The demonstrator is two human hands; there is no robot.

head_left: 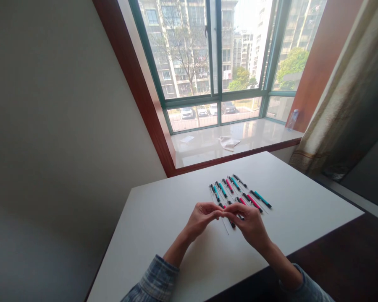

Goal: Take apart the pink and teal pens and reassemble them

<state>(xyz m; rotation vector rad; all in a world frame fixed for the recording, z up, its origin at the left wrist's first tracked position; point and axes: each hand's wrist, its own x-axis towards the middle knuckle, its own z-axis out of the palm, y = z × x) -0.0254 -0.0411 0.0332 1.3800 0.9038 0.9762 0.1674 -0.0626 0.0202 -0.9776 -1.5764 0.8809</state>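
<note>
Fingers [214, 214] of both hands meet in a pinch above the worktop [164, 218], the left hand [201, 219] and the right hand [249, 224] closed tip to tip on one small pen [232, 223] whose dark end pokes out below the right fingers; what lies between the tips is too small to make out. A thin clear strip [226, 226], perhaps a wrapper, lies on the worktop just under the hands.

Just beyond the hands, two loose rows of pens [239, 192] lie side by side on the white top, some teal, some pink, all with dark ends, several seemingly in clear sleeves.

Judging by its size, the pen is light and stiff, a slim plastic barrel that will not bend but can roll or twist between the tips. If a sleeve is on it, the film will be slick and the grip may slide. The barrel near the middle looks the safest place to hold, with the other hand working at an end; a two-finger pinch is plenty of force.

Further off, a window sill [258, 136] carries a crumpled cloth [229, 143] and a plastic bottle [292, 119], with a curtain [343, 105] to the right
</note>
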